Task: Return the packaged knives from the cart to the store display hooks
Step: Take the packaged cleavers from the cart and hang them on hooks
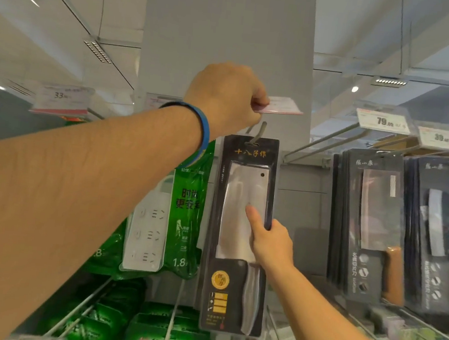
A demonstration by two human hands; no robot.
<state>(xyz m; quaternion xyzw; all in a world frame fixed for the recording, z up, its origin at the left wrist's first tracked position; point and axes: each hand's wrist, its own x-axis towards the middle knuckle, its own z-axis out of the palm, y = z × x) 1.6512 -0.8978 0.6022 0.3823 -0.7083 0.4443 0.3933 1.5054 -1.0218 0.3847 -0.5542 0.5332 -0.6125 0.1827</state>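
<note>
Centrally in the head view, the packaged knife (231, 234) hangs upright, its top slot at the upturned tip of a display hook (259, 132). The right hand (271, 241), reaching up from the lower right, grips the pack's right edge, with the thumb pressed flat on the clear front and the fingers curled behind. Just above, the left hand (225, 98), which wears a blue wristband (204, 137), pinches a pink price tag (282, 106) and holds it tipped up. Green power-strip packs (183, 209) hang at the left, and dark knife packs (369, 226) fill the right of the frame.
</note>
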